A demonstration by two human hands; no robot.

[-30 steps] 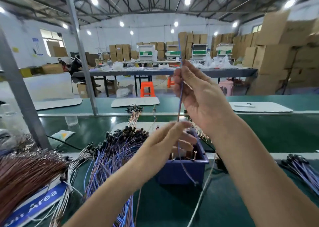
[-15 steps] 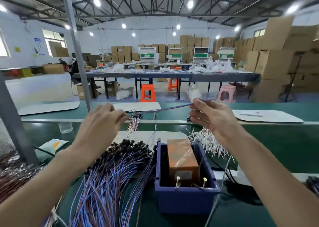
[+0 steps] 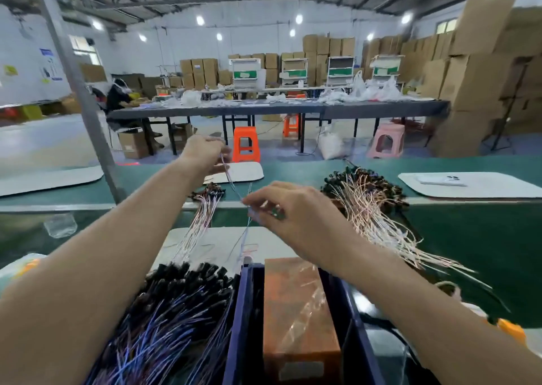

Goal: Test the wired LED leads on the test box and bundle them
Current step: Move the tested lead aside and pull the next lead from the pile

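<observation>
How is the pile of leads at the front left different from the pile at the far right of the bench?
The front-left pile has blue and purple wires; the far-right pile has pale pinkish-white wires. The front-left pile lies beside the blue test box, near the person; the far-right pile lies farther away, beyond the right hand, fanning out loosely. Both have dark caps gathered at the far end.

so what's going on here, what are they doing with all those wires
A person is working through wired LED leads at a green bench. Both hands are raised over the bench with one thin lead stretched between them: the left hand pinches its far end, the right hand grips it nearer. Below sits the blue test box with an orange block inside. A pile of blue-wired leads lies to its left, a pink-wired pile to the right.
</observation>
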